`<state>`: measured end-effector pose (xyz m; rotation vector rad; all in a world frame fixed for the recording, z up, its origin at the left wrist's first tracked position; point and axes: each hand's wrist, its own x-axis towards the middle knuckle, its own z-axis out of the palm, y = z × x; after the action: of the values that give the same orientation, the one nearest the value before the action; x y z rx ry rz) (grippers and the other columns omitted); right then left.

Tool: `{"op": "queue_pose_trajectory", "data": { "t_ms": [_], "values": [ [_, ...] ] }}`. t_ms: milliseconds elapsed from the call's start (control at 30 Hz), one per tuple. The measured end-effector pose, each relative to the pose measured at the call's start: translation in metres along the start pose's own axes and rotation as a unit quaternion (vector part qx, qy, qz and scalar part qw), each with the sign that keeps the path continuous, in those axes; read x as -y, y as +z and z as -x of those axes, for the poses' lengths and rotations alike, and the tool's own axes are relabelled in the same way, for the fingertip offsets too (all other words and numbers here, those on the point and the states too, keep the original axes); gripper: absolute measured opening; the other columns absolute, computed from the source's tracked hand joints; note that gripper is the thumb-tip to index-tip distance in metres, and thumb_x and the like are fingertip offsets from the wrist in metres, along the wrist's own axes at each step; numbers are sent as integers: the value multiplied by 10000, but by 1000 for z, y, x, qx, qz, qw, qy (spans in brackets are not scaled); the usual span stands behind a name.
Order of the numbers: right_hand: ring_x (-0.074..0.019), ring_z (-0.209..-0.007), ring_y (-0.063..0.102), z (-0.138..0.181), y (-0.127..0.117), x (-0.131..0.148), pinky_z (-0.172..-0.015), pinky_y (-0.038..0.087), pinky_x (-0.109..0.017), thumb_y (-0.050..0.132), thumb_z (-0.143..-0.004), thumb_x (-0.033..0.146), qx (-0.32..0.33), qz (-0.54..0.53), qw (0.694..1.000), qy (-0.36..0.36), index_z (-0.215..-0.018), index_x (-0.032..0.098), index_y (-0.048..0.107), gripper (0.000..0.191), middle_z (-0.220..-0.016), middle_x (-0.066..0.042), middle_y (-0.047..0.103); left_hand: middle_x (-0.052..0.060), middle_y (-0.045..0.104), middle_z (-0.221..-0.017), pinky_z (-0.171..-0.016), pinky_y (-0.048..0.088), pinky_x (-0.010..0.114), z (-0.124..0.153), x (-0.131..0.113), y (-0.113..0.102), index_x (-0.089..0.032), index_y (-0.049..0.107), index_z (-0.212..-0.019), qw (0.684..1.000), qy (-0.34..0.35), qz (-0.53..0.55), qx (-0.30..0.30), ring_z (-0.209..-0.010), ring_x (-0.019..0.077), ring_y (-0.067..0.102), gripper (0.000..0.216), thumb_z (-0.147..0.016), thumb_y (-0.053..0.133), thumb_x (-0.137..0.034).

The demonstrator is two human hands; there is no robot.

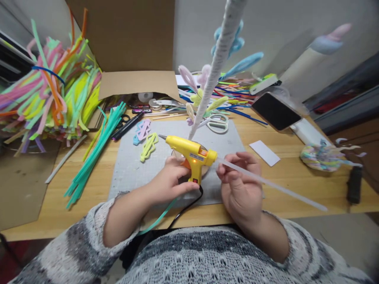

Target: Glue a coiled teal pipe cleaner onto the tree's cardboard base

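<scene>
Sweater (192,256): grey-and-white knit, right up close, filling the bottom of the view.
Left hand (170,179): fingers clamped on the yellow glue gun (189,154), held above the grey mat (130,173), nozzle pointing left, small orange light glowing.
Right hand (241,189): fingers curled beside the long glue stick (284,189), which runs out from the gun's rear; whether they pinch it, I cannot tell.
Stem (219,59): white-wrapped, rising tall just behind the gun, pastel fuzzy loops around it.
Mat: zigzag pieces (149,146) on its left part, pale-handled scissors (218,130) up by the far edge.
Table (296,177): light wood, and what a spread! Teal strips (96,154) slant across the left, black marker (128,126) near their top; over on the right, a dark-screened phone (276,111), with a white card (264,153) nearer the right hand.
Left end: a huge bundle of bright fuzzy strips (50,90), piled high.
Room: brown cardboard (133,35) standing at the back, pale wall (195,31) beside it.
</scene>
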<state>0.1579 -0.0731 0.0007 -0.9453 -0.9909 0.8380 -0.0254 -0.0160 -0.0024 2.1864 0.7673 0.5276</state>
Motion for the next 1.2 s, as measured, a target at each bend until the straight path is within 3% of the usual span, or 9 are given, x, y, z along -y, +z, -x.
{"op": "queue_pose_trajectory", "data": {
  "t_ms": [100, 200, 567, 800, 1100, 1200],
  "values": [
    [-90, -644, 584, -5, -2, 8, -562, 483, -233, 645, -861, 279, 6, 9, 999, -42, -996, 289, 629, 137, -838, 28, 608, 88, 664, -911, -913, 366, 484, 0, 1, 0, -168, 666, -876, 1000, 9, 6, 11, -950, 256, 545, 381, -904, 500, -510],
    [-99, -626, 615, -6, -2, 11, -494, 465, -231, 623, -875, 232, 13, 23, 998, -58, -974, 271, 661, 113, -835, 16, 658, 79, 664, -878, -875, 399, 449, 0, 1, 0, -170, 653, -838, 999, 20, 25, 12, -912, 238, 556, 363, -907, 503, -493],
    [-121, -596, 627, -4, 1, 18, -473, 489, -262, 640, -869, 277, 11, 24, 1000, -12, -920, 267, 665, 58, -792, 2, 689, 70, 668, -898, -859, 437, 433, 1, -4, -5, -187, 635, -826, 998, 42, 33, 18, -918, 229, 566, 271, -903, 533, -426],
    [-106, -564, 615, -6, 2, 17, -471, 485, -252, 654, -860, 282, 14, 0, 1000, 12, -897, 258, 666, 47, -736, 21, 677, 68, 674, -909, -875, 427, 444, 1, -4, -4, -184, 634, -845, 998, 43, 24, 26, -920, 229, 564, 271, -911, 526, -424],
    [-99, -494, 536, -12, 5, 20, -394, 396, -231, 704, -803, 374, 9, 5, 1000, 17, -734, 249, 530, 225, -621, 46, 584, 81, 664, -985, -901, 420, 459, 3, -2, -3, -193, 641, -895, 998, 58, -6, 25, -987, 244, 541, 286, -920, 507, -444],
    [-96, -512, 527, -12, 5, 17, -419, 398, -232, 690, -818, 369, 18, -6, 1000, 14, -752, 257, 534, 203, -647, 44, 578, 85, 665, -993, -901, 415, 461, 2, -3, -4, -192, 638, -890, 998, 61, -8, 19, -997, 248, 544, 295, -923, 498, -449]
  ]
}}
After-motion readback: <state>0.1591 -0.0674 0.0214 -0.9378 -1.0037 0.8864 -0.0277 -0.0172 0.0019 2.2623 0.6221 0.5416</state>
